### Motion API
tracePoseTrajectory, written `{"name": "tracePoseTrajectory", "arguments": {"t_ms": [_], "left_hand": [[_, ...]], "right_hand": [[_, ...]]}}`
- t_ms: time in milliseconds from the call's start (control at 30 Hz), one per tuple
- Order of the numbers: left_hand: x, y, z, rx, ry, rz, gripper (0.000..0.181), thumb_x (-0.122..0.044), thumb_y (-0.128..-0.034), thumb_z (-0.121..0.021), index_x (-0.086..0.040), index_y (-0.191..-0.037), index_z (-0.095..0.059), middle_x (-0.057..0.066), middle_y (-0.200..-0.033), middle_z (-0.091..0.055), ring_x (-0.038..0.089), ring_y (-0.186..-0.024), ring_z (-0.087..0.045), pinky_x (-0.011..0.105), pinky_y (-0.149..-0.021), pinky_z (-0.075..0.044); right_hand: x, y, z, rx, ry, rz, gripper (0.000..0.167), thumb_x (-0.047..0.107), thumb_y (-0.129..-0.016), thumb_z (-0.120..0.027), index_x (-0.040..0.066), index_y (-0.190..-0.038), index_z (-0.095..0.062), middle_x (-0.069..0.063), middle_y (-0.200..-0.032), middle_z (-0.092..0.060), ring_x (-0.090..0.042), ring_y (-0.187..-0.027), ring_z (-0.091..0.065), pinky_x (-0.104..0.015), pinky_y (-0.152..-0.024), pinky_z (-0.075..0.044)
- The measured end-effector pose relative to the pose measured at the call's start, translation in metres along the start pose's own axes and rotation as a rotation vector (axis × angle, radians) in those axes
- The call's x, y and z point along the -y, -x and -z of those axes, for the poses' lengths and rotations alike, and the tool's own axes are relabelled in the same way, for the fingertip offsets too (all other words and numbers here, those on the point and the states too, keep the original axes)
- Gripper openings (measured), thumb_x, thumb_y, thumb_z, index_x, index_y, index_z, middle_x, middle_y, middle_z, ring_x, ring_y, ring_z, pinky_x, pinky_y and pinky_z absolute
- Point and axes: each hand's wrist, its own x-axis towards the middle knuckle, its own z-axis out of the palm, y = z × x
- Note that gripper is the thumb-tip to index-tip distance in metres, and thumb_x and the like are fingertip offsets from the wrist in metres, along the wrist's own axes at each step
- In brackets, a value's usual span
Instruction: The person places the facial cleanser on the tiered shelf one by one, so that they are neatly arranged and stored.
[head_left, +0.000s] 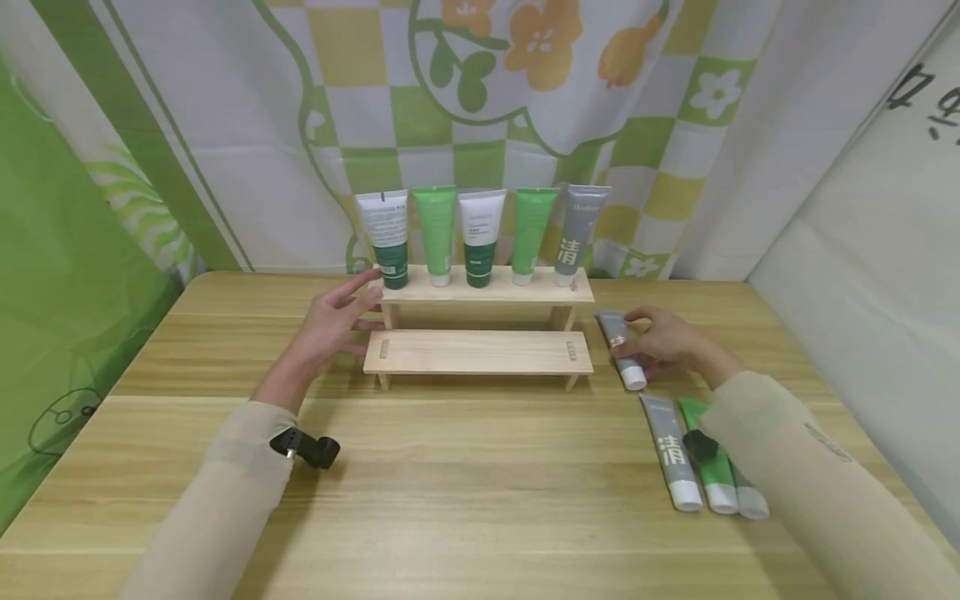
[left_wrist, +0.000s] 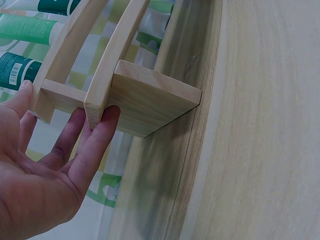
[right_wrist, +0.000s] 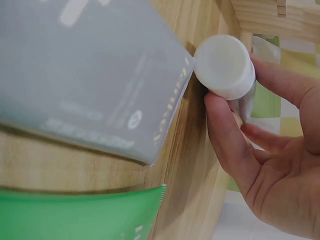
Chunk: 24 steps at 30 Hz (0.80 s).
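Note:
A two-tier wooden display rack (head_left: 480,352) stands on the table. My left hand (head_left: 330,321) rests against its left end; the wrist view shows the fingers (left_wrist: 95,150) touching the ends of its shelves. Along the top shelf stand a white-and-dark-green tube (head_left: 386,237), a green tube (head_left: 438,233), a second white-and-dark-green tube (head_left: 480,237), another green tube (head_left: 532,233) and a grey tube (head_left: 579,233). Right of the rack, my right hand (head_left: 663,343) pinches a second grey tube (head_left: 617,333) between thumb and fingers. Its white cap (right_wrist: 225,65) faces the wrist camera.
Near my right forearm lie another grey tube (head_left: 667,446), a green tube (head_left: 708,467) and a third tube (head_left: 748,496) partly under the sleeve. A patterned curtain (head_left: 510,83) hangs behind the wooden table (head_left: 465,500). A white wall panel (head_left: 885,250) borders the right side.

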Motion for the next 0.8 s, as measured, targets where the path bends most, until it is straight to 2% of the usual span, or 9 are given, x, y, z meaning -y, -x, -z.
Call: {"name": "tracePoseTrajectory", "arguments": {"t_ms": [133,233,500,800], "left_hand": [[0.001,0.000,0.000,0.004,-0.003,-0.001,0.064,-0.056,-0.0983,-0.057,-0.036,-0.156,-0.038,0.021,-0.143,-0.049,0.039,-0.118,-0.061,0.046,-0.075,-0.058],[0.000,0.000,-0.001,-0.001,-0.005,0.001,0.064,-0.057,-0.0979,-0.057,-0.037,-0.155,-0.038,0.021,-0.142,-0.049,0.039,-0.118,-0.061,0.045,-0.075,-0.058],[-0.002,0.002,-0.001,-0.012,-0.009,0.007,0.065,-0.059,-0.0969,-0.057,-0.037,-0.155,-0.038,0.021,-0.140,-0.052,0.038,-0.117,-0.062,0.044,-0.074,-0.058],[-0.003,0.002,-0.003,-0.023,-0.005,0.015,0.063,-0.058,-0.0972,-0.057,-0.039,-0.154,-0.039,0.020,-0.138,-0.053,0.037,-0.117,-0.062,0.049,-0.079,-0.057]], "right_hand": [[-0.002,0.005,0.000,-0.028,-0.042,0.029,0.094,0.017,-0.094,-0.072,-0.008,-0.155,-0.005,-0.034,-0.122,-0.048,-0.028,-0.086,-0.067,-0.043,-0.074,-0.060],[-0.001,0.010,0.000,-0.043,-0.085,0.056,0.092,0.016,-0.095,-0.070,-0.007,-0.156,-0.005,-0.037,-0.129,-0.040,-0.033,-0.092,-0.066,-0.045,-0.078,-0.059],[-0.001,0.025,-0.002,-0.107,-0.147,0.174,0.089,0.015,-0.096,-0.070,-0.001,-0.157,-0.007,-0.029,-0.121,-0.049,-0.033,-0.093,-0.065,-0.047,-0.079,-0.059],[0.005,0.045,-0.009,-0.257,-0.194,0.196,0.090,0.017,-0.095,-0.072,0.008,-0.159,-0.008,-0.026,-0.124,-0.042,-0.030,-0.093,-0.061,-0.049,-0.082,-0.057]]}}
